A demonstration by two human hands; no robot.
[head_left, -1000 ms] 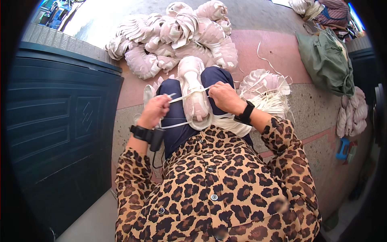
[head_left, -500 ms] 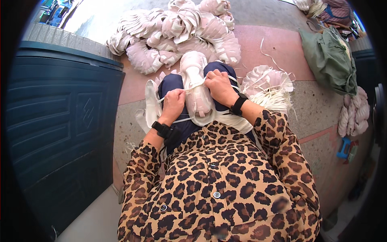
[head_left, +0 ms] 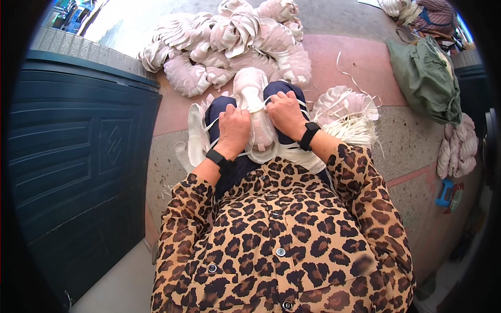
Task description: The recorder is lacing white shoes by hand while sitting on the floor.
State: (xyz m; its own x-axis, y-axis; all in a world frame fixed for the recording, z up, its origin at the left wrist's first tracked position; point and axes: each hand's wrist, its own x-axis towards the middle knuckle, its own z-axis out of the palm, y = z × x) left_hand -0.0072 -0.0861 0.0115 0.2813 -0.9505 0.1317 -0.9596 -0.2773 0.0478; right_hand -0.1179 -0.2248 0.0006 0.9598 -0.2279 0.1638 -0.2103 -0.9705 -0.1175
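Observation:
A pale pink and white shoe upper [head_left: 249, 82] lies lengthwise between my navy-trousered knees, its rounded heel end toward me. My left hand [head_left: 234, 129] is closed at its left side, knuckles up, and my right hand [head_left: 286, 115] is closed at its right side. Each fist pinches a white shoelace [head_left: 256, 108], which crosses the upper between them; my fingers hide the exact grip. Further white lace strands loop over both knees. Beside my left knee hangs another white piece [head_left: 196, 136], seemingly part of an upper.
Ahead on the floor is a large heap of similar pink-white uppers [head_left: 235, 36]. To the right lie a bundle of white laces [head_left: 355, 129], a green sack [head_left: 425, 73], a hanging pinkish bundle [head_left: 458, 146] and a blue plastic object [head_left: 445, 192]. A dark blue panelled door [head_left: 78, 151] stands left.
My left hand has moved up and to the right, nearer my right hand over the upper. The right hand has barely shifted, and the lace span between them is shorter.

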